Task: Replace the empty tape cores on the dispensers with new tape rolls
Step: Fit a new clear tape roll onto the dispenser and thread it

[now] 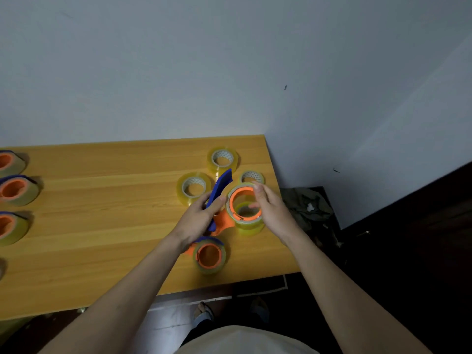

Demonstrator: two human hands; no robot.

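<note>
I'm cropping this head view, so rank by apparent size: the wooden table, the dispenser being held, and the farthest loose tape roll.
1. Wooden table, by far the largest.
2. Held dispenser, gripped by the left hand, with the right hand on its roll.
3. Farthest loose tape roll, though distance shrinks it.

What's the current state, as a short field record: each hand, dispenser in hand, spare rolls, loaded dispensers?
left hand: grips blue handle of the held dispenser
right hand: fingers on the dispenser's orange hub, thin tape ring around it
spare rolls: three, at
loaded dispensers: one near table edge; three at left, e.g.
table: wooden
</note>
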